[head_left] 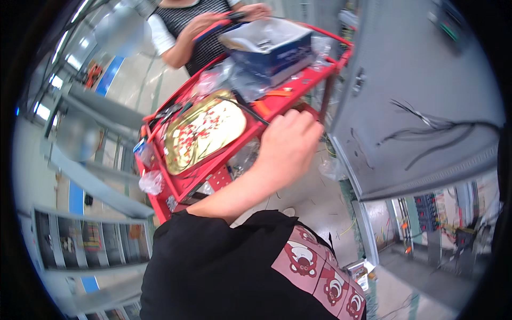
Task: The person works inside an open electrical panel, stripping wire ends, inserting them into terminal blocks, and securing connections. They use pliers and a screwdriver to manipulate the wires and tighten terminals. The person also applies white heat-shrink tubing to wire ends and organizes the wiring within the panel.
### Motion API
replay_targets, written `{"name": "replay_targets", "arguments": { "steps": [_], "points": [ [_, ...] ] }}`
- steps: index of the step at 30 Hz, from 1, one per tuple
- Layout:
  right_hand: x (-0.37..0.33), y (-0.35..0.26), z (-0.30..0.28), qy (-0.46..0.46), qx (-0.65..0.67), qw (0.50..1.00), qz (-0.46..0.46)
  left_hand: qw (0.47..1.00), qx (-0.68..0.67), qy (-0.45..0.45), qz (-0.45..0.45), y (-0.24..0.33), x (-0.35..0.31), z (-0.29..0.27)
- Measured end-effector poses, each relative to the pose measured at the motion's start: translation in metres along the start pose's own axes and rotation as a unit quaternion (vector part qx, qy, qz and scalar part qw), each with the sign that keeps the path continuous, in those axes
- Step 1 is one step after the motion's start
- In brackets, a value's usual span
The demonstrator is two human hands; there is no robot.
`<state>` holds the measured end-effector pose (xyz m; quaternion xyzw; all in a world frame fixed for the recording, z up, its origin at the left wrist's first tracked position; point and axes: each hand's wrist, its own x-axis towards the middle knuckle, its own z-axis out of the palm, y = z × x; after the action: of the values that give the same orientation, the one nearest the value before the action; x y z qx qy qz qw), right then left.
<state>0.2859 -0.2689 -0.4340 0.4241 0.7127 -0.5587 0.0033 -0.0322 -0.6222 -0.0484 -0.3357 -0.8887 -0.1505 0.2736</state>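
Observation:
My left hand (292, 140) reaches out over the near edge of a red tool cart (313, 80). Its fingers are curled closed, and what they hold, if anything, is hidden. A black cable (246, 108) runs across the cart top and meets the edge of this hand; whether it is gripped I cannot tell. Orange tool handles (261, 109) lie just beside the hand. To its left, a gold-coloured tray (234, 124) holds many small red and white pieces. My right hand is out of view.
A co-worker (200, 32) stands behind the cart, hands near a dark tool. A blue box (285, 56) and plastic bags stand on the cart. At right is a grey cabinet door (405, 48) with loose dark wires (442, 128); wired components (426, 213) sit below it.

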Motion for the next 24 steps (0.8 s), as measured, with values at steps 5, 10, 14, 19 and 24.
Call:
{"name": "replay_targets", "arguments": {
  "steps": [5,10,14,19,24],
  "points": [
    [0.021,-0.046,0.059,-0.149,-0.079,0.986,0.012,0.987,0.096,0.041,-0.122,-0.09,-0.043,-0.04],
    [0.03,-0.07,0.081,-0.222,-0.138,0.965,0.025,0.973,0.128,0.044,-0.188,-0.146,-0.084,-0.043],
    [0.037,-0.075,0.073,-0.243,-0.159,0.956,0.03,0.966,0.14,0.045,-0.214,-0.158,-0.099,-0.038],
    [0.042,-0.058,0.038,-0.227,-0.151,0.96,0.058,0.987,0.088,-0.035,-0.132,-0.13,-0.089,-0.041],
    [0.042,-0.023,0.0,-0.216,-0.123,0.962,0.11,0.996,0.014,-0.089,0.023,-0.102,-0.059,-0.014]
  ]
}}
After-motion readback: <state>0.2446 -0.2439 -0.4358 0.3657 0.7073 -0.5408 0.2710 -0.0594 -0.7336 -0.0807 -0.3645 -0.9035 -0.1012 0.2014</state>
